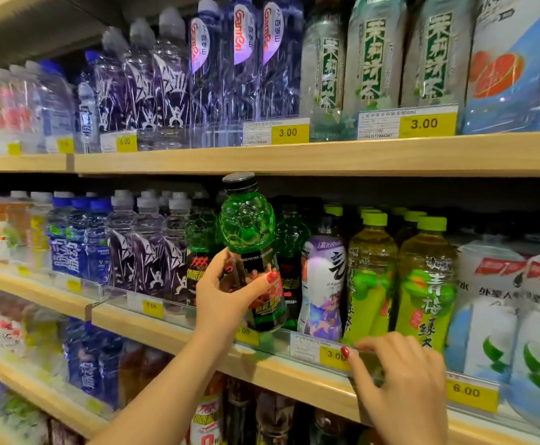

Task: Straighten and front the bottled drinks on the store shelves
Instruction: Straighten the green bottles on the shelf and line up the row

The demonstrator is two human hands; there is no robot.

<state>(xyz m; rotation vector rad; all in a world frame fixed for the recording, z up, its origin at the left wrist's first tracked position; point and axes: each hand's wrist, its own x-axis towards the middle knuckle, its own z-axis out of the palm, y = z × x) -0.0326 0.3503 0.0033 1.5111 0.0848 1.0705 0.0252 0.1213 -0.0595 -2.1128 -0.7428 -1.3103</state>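
Left hand (227, 297) fast round green bottle (247, 226); right hand (403, 387), pinch on clear rail (275, 343) before tea bottles (371, 284).

We see pale wooden shelves. On the upper shelf (326, 157) stand clear water bottles (243, 65) and jasmine tea bottles (374, 59), behind yellow price tags (427, 124). On the middle shelf (166, 332), behind a clear front rail (117, 298), stand blue-labelled bottles (66, 252), purple-labelled bottles (146, 252), dark green bottles (291, 239), lime-capped green tea bottles (423, 284) and white bottles (487, 316). The lower shelf (37, 390) holds blurred bottles.
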